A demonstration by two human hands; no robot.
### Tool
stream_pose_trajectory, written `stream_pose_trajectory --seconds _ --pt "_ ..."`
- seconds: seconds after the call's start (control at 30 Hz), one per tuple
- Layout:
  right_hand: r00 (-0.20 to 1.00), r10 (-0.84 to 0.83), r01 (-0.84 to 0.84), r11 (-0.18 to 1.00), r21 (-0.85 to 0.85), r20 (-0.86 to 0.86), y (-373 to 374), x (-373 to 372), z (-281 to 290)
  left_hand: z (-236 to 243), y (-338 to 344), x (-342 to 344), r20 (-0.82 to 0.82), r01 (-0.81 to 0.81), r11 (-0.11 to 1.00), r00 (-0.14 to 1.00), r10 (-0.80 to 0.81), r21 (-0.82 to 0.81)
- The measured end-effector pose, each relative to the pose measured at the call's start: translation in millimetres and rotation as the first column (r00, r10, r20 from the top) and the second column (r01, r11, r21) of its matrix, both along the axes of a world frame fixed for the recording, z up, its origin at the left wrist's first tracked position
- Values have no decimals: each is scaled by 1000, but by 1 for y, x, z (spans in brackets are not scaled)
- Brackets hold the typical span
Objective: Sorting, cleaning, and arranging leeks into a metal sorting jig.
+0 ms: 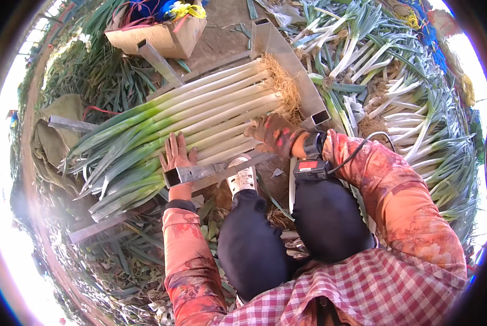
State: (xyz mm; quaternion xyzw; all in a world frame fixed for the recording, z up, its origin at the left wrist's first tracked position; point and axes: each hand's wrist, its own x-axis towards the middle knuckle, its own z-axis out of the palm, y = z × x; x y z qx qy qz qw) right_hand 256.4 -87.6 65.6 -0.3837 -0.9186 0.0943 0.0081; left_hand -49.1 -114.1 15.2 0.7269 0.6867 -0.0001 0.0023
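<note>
Lying slantwise across the metal frame (292,60), the row of leeks (216,106) could be skewed if it were pushed harder by one hand than by the other. The green leaves (99,157), spread past the frame's left side, could be bent or torn if they were dragged over a metal edge. The root ends (286,87) are bunched beside the upright end plate; if the stems were drawn away from it, their evenness could be lost. The left wrist could be scraped by the square tube (186,175) that is set across it.

Most of the frame's base is hidden by the leeks, so how it is supported cannot be told. Any lower layer of stems is likewise covered. The left hand (177,155) is laid on the green part with its fingers spread and straight, while its wrist is partly masked by the tube. The right hand (279,135), in a dark glove, is rested at the white stems near the roots; its fingers are partly bent, but whether a stem is gripped cannot be told. Single root hairs are too tangled to be made out.
</note>
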Motion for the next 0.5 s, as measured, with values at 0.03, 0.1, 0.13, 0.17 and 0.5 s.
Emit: stream_pose_trajectory --seconds 0.03,0.1,0.13,0.17,0.5 --pt "996 73 -76 995 61 48 1 -2 -4 -2 0 1 15 -6 1000 1000 6 20" --pt "969 197 -221 961 169 147 5 -6 -13 -3 3 2 40 -8 998 999 5 57" --pt "972 208 -228 944 238 105 3 -4 -26 -5 2 4 69 -8 998 998 4 63" --pt "968 198 -231 945 232 156 3 -7 -23 -7 0 3 97 -4 998 995 -2 59" --pt "899 102 -135 990 48 425 0 -30 -22 13 -72 -4 270 127 976 947 -173 180"
